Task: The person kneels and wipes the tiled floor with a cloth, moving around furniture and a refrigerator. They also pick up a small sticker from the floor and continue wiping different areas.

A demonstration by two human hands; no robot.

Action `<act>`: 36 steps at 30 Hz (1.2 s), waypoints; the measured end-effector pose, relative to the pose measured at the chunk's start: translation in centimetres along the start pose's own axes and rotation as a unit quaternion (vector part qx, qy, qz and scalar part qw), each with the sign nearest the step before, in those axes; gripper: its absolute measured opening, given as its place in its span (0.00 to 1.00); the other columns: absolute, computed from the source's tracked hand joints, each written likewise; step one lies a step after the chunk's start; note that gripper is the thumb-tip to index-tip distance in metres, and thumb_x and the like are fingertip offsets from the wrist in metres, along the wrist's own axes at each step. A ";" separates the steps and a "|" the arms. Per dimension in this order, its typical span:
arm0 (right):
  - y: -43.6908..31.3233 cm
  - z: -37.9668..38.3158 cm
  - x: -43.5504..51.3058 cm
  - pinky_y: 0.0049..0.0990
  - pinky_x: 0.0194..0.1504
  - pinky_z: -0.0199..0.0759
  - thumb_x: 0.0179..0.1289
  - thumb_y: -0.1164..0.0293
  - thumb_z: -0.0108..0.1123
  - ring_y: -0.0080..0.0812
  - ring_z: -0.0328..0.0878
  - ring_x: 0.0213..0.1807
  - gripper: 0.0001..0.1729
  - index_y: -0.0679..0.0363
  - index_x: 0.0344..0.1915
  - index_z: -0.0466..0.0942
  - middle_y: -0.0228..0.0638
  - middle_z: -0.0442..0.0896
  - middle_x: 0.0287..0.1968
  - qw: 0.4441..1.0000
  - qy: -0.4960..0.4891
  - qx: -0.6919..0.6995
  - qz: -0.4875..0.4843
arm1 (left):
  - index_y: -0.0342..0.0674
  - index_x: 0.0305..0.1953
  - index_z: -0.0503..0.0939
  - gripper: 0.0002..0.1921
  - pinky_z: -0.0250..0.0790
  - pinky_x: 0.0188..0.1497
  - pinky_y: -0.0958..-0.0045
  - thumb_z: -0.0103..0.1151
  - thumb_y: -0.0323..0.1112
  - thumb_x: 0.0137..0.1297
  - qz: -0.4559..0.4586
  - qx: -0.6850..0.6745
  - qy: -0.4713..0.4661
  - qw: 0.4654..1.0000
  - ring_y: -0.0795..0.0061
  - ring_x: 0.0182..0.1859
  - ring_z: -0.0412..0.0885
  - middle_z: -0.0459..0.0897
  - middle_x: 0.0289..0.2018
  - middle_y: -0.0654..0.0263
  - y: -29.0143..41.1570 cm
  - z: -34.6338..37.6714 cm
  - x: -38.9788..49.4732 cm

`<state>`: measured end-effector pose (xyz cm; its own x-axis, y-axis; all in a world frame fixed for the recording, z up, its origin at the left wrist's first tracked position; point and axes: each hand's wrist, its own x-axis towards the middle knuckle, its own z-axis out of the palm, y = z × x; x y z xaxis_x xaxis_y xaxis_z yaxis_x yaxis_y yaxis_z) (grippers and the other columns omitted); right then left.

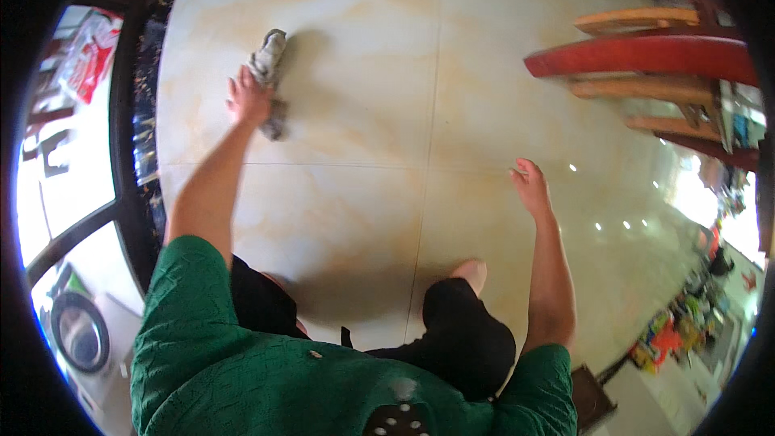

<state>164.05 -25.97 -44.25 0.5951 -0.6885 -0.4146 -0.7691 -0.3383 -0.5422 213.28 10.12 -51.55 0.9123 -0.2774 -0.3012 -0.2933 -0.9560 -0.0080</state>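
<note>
My left hand reaches forward and presses on a crumpled grey cloth on the glossy tiled floor. The cloth is bunched into a long shape, with parts showing in front of and behind the hand. Its fingers lie along the cloth's left side; the thumb is hidden. My right hand hangs over the floor at the right, holding nothing, its fingers loosely bent and apart. Below, my knees in black trousers are bent wide apart, and a bare foot shows beside the right knee.
At the left, a dark frame with a patterned dark strip borders the floor; a round-doored washing machine stands beyond it. Red and tan wooden furniture juts in at the upper right. Colourful bags and clutter lie at the lower right.
</note>
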 end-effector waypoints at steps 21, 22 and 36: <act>-7.7 -3.2 7.0 0.30 0.49 0.72 0.65 0.77 0.57 0.35 0.77 0.49 0.16 0.63 0.53 0.73 0.40 0.77 0.51 0.954 0.082 0.190 -0.216 | 0.42 0.61 0.67 0.30 0.68 0.57 0.62 0.67 0.33 0.57 0.048 -0.460 -0.278 0.842 0.62 0.58 0.72 0.73 0.55 0.54 22.5 -2.2 -25.2; -7.9 -1.9 7.8 0.32 0.49 0.73 0.64 0.77 0.57 0.38 0.77 0.50 0.16 0.63 0.53 0.73 0.41 0.77 0.51 0.955 0.079 0.167 -0.230 | 0.41 0.60 0.67 0.32 0.65 0.60 0.60 0.68 0.30 0.53 0.051 -0.362 -0.014 0.931 0.54 0.60 0.70 0.71 0.58 0.52 21.0 -3.6 -23.9; -8.4 7.5 16.1 0.54 0.64 0.49 0.59 0.58 0.62 0.45 0.55 0.71 0.34 0.56 0.63 0.65 0.40 0.62 0.68 0.903 0.210 -0.253 -0.278 | 0.48 0.42 0.77 0.24 0.62 0.56 0.46 0.71 0.39 0.39 0.349 -0.259 -0.027 0.900 0.55 0.56 0.70 0.76 0.50 0.67 27.2 4.2 -29.3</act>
<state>181.85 -29.39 -51.89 0.8625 -0.4689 0.1902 -0.4505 -0.8827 -0.1337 177.36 -7.31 -46.91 0.5381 -0.8361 -0.1068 -0.6040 -0.4708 0.6431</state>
